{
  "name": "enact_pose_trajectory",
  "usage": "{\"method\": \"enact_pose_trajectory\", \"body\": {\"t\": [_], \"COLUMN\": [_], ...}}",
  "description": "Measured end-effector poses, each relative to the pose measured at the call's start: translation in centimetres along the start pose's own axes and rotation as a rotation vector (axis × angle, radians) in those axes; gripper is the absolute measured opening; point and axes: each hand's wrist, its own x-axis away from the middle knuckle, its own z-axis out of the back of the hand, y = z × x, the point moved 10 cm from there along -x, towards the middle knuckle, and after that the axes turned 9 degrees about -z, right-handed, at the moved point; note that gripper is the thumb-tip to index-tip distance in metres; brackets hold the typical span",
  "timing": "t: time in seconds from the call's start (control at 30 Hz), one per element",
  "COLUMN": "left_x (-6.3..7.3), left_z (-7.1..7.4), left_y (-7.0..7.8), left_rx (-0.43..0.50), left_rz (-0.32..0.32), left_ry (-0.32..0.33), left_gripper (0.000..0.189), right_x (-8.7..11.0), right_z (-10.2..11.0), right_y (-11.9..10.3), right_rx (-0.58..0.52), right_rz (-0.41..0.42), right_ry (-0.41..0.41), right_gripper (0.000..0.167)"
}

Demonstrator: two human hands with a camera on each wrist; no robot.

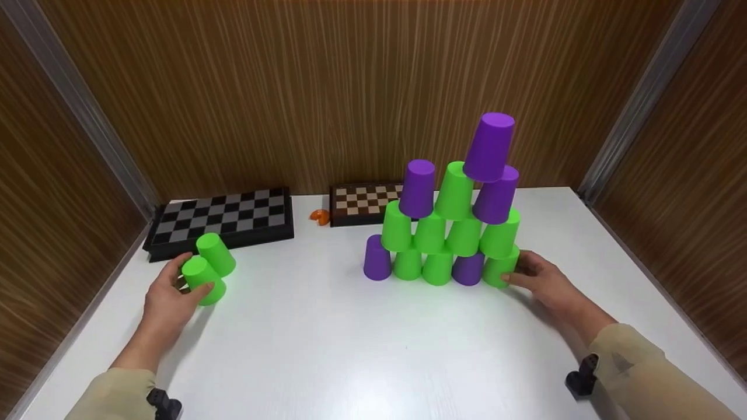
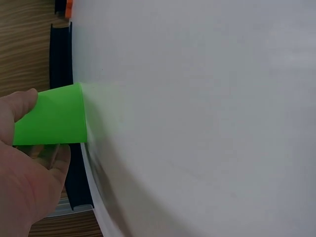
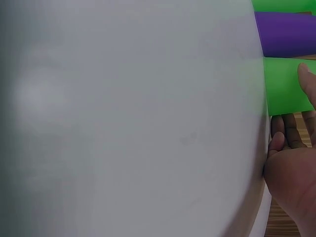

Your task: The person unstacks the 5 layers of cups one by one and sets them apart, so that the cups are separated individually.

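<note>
Upside-down green and purple cups stand in a stepped stack on the right side of the white table. Its bottom row holds several cups, and one purple cup point(image 1: 490, 149) sits at the top, toward the right. My right hand point(image 1: 543, 283) grips the rightmost green cup point(image 1: 499, 269) of the bottom row, thumb in front and fingers on its far side. At the left, my left hand point(image 1: 169, 300) holds a green cup point(image 1: 203, 281) between thumb and fingers; the left wrist view shows its rim at the tabletop. Just behind it stands another upside-down green cup point(image 1: 216, 254).
A black-and-grey checkered board point(image 1: 224, 216) lies at the back left. A smaller brown checkered board point(image 1: 365, 204) is partly hidden behind the stack. Between them sits a small orange object point(image 1: 320, 216). Wood-grain panels point(image 1: 321, 87) enclose the white table point(image 1: 327, 350).
</note>
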Motion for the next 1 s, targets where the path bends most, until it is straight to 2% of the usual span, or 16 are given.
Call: {"method": "enact_pose_trajectory", "body": {"t": [0.23,0.43,0.53,0.67,1.0], "left_x": [0.3,0.9,1.0,1.1,1.1], "left_z": [0.7,2.4,3.0,3.1,1.0], "left_y": [0.8,3.2,4.9,7.6,15.9], "left_rx": [-0.056,-0.092,-0.110,-0.126,-0.142], "left_rz": [-0.025,-0.077,-0.105,-0.153,-0.317], "left_ry": [-0.005,0.063,0.091,0.091,0.013], "left_gripper": [0.099,0.097,0.094,0.090,0.086], "right_x": [-0.2,-0.1,0.0,0.0,-0.2], "right_z": [0.0,0.2,0.3,0.6,0.9], "right_y": [0.1,0.0,-0.2,-0.5,-1.0], "right_rx": [-0.008,0.036,0.081,0.135,0.136], "right_rz": [0.003,0.015,0.027,0.048,0.058], "right_ry": [0.003,0.009,0.009,0.001,-0.020], "right_gripper": [0.074,0.075,0.074,0.073,0.076]}}
